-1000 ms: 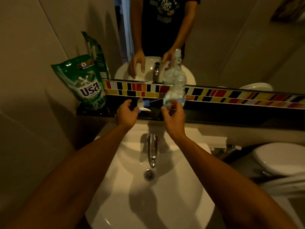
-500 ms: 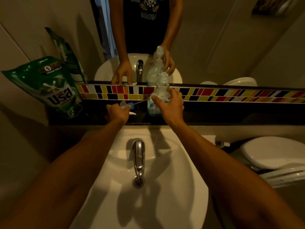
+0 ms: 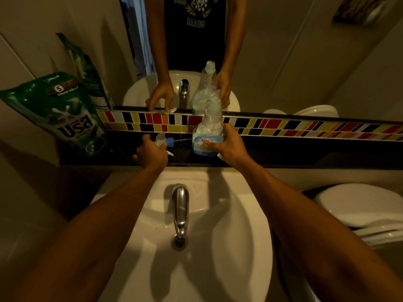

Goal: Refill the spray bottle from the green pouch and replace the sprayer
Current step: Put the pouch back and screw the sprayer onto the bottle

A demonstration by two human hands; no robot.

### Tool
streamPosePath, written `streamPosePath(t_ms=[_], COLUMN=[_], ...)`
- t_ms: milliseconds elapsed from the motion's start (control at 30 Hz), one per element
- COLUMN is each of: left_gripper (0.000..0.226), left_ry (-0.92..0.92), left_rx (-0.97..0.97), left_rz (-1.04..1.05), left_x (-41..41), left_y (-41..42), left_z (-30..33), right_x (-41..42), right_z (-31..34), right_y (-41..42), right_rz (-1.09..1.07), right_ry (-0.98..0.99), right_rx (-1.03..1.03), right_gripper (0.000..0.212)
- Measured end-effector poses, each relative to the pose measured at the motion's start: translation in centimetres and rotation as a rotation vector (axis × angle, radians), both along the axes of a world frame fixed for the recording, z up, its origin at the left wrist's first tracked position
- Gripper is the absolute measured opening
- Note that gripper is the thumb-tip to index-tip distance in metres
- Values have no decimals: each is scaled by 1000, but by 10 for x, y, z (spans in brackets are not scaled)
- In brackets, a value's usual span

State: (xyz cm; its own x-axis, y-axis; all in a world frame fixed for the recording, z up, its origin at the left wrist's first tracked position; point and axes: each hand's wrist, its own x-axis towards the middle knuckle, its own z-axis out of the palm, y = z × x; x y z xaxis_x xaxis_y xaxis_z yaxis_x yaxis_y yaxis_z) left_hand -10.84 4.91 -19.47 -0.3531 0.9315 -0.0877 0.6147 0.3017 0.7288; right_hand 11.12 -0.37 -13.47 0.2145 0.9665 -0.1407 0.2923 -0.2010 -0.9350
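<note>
A clear spray bottle (image 3: 208, 129) with a blue label stands upright on the dark ledge (image 3: 305, 155) behind the sink, its neck bare. My right hand (image 3: 229, 144) is wrapped around its lower body. The white sprayer (image 3: 164, 141) with a blue collar lies on the ledge to the left, its thin tube pointing toward the bottle. My left hand (image 3: 150, 152) is closed over that sprayer. The green pouch (image 3: 63, 114) leans against the wall at the ledge's far left, apart from both hands.
A white sink (image 3: 196, 247) with a chrome tap (image 3: 180, 210) lies below the ledge. A strip of coloured tiles (image 3: 305, 127) and a mirror rise behind it. A white toilet (image 3: 359, 205) sits at the right.
My right hand has slid down to the bottle's lower body. My left hand stays closed on the sprayer. The view has shifted closer to the ledge.
</note>
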Motion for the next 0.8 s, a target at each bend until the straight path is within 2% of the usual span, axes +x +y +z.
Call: streamPosePath(t_ms=[67,200,367,567,800], left_gripper=[54,41,38,42,41], left_ry=[28,95,10,-235,-405], left_rx=[-35,-112,-177,-30,118], left_rz=[-1,-12,-59,-235,-277], left_x=[0,0,-3,-25,-60], left_y=[1,5,11,9,4], left_z=[3,5,1,9,45], right_x=[3,0,-5,-9,-12], right_z=[-4,-12,-20,-30,-41], right_y=[1,0,1,3,9], right_rz=[10,15,19,6,2], right_ry=[-4,27,114,135,193], right_rx=[-6,18,50,70,58], right_gripper=[61,64,65,63,68])
